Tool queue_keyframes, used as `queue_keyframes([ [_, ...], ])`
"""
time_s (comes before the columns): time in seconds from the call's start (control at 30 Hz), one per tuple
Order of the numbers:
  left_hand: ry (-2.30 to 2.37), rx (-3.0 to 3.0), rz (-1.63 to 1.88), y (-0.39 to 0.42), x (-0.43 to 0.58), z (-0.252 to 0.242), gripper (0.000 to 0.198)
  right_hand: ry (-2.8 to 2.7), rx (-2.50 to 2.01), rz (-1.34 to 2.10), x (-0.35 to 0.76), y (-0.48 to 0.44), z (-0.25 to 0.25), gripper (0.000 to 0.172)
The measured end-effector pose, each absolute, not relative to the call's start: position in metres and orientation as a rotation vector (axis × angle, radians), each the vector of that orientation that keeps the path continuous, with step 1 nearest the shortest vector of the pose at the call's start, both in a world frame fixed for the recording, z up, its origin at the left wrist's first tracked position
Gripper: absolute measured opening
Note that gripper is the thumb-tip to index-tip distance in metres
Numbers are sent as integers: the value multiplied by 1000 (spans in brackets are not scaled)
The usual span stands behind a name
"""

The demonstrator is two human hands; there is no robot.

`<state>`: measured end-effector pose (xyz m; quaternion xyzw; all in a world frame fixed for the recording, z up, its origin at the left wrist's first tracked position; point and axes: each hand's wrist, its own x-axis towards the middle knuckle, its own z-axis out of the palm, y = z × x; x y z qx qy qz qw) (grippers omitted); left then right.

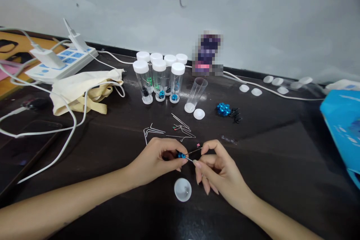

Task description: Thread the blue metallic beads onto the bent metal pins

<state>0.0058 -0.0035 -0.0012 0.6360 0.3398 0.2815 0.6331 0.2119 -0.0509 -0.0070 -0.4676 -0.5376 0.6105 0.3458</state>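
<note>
My left hand [163,156] pinches a small blue metal part [181,155] between thumb and forefinger. The fingers of my right hand [216,167] are closed on a thin metal rod [189,159], whose far end meets the blue part. A second thin dark rod runs from the part towards my right forefinger, with a small pink piece [198,145] beside it. Just below the hands stands a small white cup [182,189] with tiny bits inside, too small to name. Beyond my left hand lie several L-shaped hex keys [154,131] and thin metal wires [184,131].
Several capped clear tubes [174,82] stand at the back, beside an uncapped tube [197,93] and a white cap [199,114]. Blue parts [223,109] and black pieces [236,115] lie right. A power strip [64,63], cables and cloth bag [81,90] occupy the left; a blue package [341,127], the right.
</note>
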Motion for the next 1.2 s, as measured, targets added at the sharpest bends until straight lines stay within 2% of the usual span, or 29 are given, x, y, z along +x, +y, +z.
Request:
queue_keyframes([
  [0.13,787,1357,672,-2,7,-3,14,-1500,-1181,1423,213,-50,-5,23],
  [0.3,777,1246,751,2,7,-4,9,-1737,-1187,966,217,-52,-3,30],
  [0.47,778,1217,749,3,6,-2,10,-1922,-1134,654,218,-55,-3,25],
  [1.0,747,1217,722,1,6,-1,11,-1955,-1052,685,224,-57,-1,29],
  [1.2,737,1243,713,-1,6,0,9,-1867,-1138,751,221,-53,1,21],
])
